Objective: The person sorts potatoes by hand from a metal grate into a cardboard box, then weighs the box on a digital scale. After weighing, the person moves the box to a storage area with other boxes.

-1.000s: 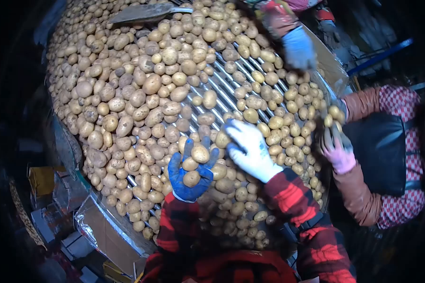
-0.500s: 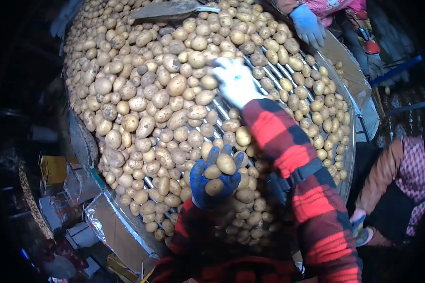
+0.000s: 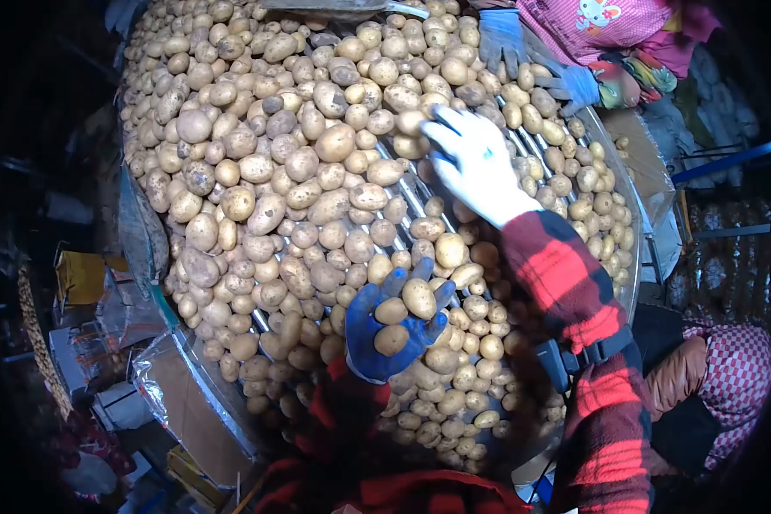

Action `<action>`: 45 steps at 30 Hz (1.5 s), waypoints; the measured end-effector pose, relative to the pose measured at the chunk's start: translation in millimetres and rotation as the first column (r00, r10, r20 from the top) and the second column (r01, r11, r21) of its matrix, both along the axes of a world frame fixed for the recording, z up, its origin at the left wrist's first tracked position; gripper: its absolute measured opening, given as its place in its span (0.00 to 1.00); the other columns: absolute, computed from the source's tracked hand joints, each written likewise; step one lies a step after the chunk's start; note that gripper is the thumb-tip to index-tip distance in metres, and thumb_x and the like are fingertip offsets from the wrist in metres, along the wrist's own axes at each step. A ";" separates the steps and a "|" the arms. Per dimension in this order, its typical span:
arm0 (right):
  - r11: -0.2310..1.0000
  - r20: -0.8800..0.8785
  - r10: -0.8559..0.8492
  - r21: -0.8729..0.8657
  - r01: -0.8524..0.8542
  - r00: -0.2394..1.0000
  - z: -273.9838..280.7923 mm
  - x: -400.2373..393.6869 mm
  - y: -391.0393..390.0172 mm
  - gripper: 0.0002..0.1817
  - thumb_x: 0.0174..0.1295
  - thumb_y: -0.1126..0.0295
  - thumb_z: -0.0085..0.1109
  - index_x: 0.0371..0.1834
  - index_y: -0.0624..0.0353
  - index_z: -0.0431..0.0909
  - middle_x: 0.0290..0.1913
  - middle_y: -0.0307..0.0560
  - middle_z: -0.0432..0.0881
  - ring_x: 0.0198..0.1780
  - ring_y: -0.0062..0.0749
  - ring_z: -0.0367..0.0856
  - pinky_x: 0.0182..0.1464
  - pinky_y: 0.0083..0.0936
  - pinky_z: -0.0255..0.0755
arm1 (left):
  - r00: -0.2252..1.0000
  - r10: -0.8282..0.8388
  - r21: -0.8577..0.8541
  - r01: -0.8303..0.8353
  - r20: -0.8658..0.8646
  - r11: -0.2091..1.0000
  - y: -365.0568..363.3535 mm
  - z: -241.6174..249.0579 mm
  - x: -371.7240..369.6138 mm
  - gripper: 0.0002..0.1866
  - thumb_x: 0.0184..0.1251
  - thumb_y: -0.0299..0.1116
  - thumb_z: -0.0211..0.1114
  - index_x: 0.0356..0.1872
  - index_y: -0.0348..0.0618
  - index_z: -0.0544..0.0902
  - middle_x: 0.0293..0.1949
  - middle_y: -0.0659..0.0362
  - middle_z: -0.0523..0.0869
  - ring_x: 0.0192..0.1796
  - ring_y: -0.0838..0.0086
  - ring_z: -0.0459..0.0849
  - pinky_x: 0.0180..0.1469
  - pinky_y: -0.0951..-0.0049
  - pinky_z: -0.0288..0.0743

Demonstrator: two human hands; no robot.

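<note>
My left hand (image 3: 373, 353), in a blue glove, is turned palm up with its fingers curled around a few potatoes (image 3: 419, 299). They rest on the palm and against the fingers, above the heap. In a white glove, my right hand (image 3: 475, 163) reaches across the rollers (image 3: 413, 193) with its fingers stretched and apart. Its fingertips are right at a potato (image 3: 411, 122) in the pile. A broad heap of loose potatoes (image 3: 257, 171), some with dark patches of soil, surrounds both hands.
A metal scoop (image 3: 334, 7) lies on the heap at the top. A co-worker's blue-gloved hands (image 3: 501, 41) are at the upper right. Another person (image 3: 702, 385) is at the lower right. Cardboard (image 3: 201, 411) lines the lower left edge.
My right hand has moved right and slightly down, with its fingers spread. My left hand still cups its potatoes. At the upper right, a co-worker's second hand has come over the potatoes.
</note>
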State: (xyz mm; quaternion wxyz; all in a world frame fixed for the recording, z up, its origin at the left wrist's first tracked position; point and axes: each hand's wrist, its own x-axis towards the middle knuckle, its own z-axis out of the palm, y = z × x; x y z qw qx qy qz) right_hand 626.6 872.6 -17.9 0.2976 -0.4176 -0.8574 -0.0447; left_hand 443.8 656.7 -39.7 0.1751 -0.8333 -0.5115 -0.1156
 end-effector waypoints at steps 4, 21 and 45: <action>0.989 0.139 0.022 -0.150 -0.001 0.990 -5.8 -56.3 51.3 0.23 0.62 0.63 0.59 0.62 0.49 0.79 0.67 0.49 0.79 0.72 0.52 0.69 0.67 0.52 0.68 | 0.988 -0.032 -0.074 0.044 0.150 0.996 3.0 6.7 -2.1 0.25 0.73 0.53 0.61 0.69 0.64 0.80 0.68 0.68 0.80 0.66 0.72 0.79 0.64 0.62 0.69; 0.989 0.204 0.051 -0.148 -0.021 0.978 -18.9 -20.0 27.6 0.30 0.58 0.60 0.68 0.67 0.47 0.78 0.70 0.46 0.76 0.68 0.52 0.72 0.71 0.55 0.60 | 0.953 0.010 -0.010 -0.014 -0.304 1.000 7.4 5.0 -7.8 0.25 0.76 0.55 0.54 0.71 0.68 0.76 0.72 0.68 0.75 0.69 0.70 0.72 0.62 0.63 0.66; 0.951 0.406 -0.118 -0.217 0.221 0.906 -51.2 -59.4 32.7 0.20 0.58 0.67 0.66 0.56 0.43 0.85 0.50 0.53 0.84 0.52 0.53 0.80 0.54 0.48 0.72 | 0.963 -0.057 -0.258 0.126 0.262 0.958 10.9 7.8 -1.4 0.23 0.74 0.46 0.61 0.67 0.57 0.78 0.65 0.61 0.80 0.69 0.64 0.74 0.68 0.60 0.70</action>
